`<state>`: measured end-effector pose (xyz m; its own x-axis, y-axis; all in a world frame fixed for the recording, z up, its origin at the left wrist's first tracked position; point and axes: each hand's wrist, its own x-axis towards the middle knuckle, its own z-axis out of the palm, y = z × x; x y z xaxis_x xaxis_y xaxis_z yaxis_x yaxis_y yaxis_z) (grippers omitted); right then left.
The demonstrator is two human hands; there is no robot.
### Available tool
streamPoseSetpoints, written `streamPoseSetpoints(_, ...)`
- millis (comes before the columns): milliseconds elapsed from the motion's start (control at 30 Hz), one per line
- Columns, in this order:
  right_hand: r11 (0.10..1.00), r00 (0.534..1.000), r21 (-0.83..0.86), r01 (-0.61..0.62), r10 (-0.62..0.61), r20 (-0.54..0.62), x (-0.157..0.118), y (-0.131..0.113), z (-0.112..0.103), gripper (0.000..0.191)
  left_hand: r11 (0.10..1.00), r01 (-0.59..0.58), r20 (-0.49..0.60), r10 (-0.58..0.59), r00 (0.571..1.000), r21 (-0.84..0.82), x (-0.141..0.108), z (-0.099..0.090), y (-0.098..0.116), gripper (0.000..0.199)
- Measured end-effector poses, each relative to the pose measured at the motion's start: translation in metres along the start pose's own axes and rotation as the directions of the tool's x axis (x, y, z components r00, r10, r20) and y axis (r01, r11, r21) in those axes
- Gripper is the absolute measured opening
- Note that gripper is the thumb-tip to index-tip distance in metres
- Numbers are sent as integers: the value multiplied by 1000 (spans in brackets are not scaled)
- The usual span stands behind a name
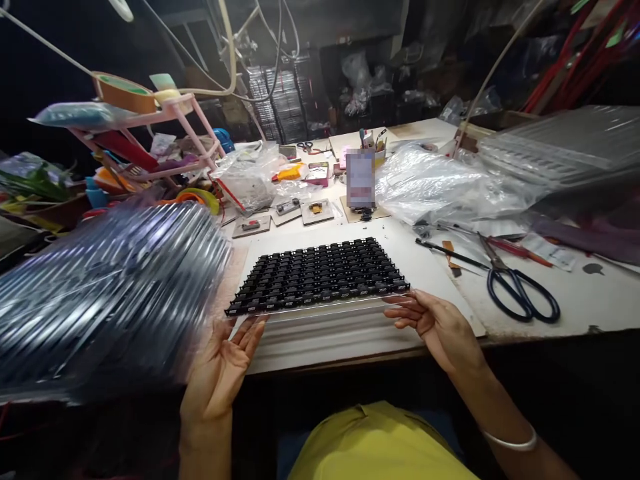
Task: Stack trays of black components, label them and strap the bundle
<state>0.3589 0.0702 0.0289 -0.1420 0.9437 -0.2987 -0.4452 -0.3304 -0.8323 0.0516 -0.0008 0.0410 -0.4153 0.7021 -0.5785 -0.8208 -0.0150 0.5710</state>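
Note:
Both my hands hold up a clear plastic tray (345,298) filled with rows of small black parts (320,270), level above the white work board (440,300). My left hand (227,363) grips the near left corner, palm up, with its fingers under the edge. At the near right corner my right hand (440,327) has its thumb on the rim and its fingers beneath. The exact kind of the black parts cannot be made out.
A tall stack of clear trays (110,293) stands close on the left. Large scissors (520,287) lie at the right, beside a black-handled tool (445,250). Plastic bags (450,180), a propped phone (361,177) and a pink rack (195,127) stand behind.

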Motion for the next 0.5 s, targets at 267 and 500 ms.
streamPoseSetpoints(267, 969, 971, -142, -201, 217, 104, -37, 24, 4, 36, 997, -75, 30, 75, 997, -7, 17, -14, 2, 38)
streamPoseSetpoints(500, 850, 831, -284, -444, 509, 224, -57, 80, 19, 53, 943, -331, -46, 332, 942, 36, 18, -7, -19, 41)
